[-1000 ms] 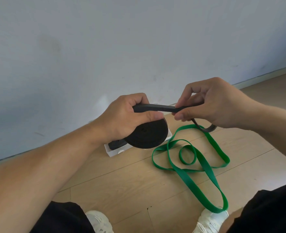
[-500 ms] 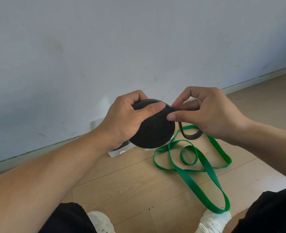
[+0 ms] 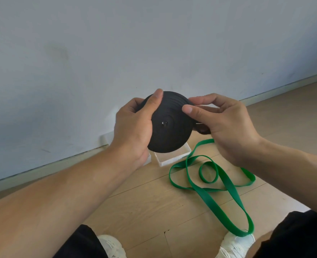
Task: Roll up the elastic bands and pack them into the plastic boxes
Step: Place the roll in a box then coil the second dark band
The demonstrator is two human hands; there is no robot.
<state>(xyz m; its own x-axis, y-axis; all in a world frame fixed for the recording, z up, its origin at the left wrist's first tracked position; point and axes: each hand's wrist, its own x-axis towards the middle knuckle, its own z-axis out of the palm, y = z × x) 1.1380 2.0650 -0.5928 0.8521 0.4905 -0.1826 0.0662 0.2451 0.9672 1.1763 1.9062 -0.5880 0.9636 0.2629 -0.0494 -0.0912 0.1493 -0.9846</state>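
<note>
Black band (image 3: 169,127): wound into a tight flat disc, held in the air above the clear plastic box (image 3: 172,158).
Left hand (image 3: 133,127): grips the disc's left edge.
Right hand (image 3: 226,125): pinches its right edge.
Green band (image 3: 226,185): loose on the floor.

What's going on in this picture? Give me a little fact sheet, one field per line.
Setting: wooden floor beside a pale wall
Left hand: grips the black rolled band, thumb on its face
Right hand: pinches the roll's right edge
Black band: coiled into a flat disc, held above the floor
Green band: unrolled, lying looped on the floor
Plastic box: clear, open, on the floor below the roll
Person: white shoes visible at bottom
</note>
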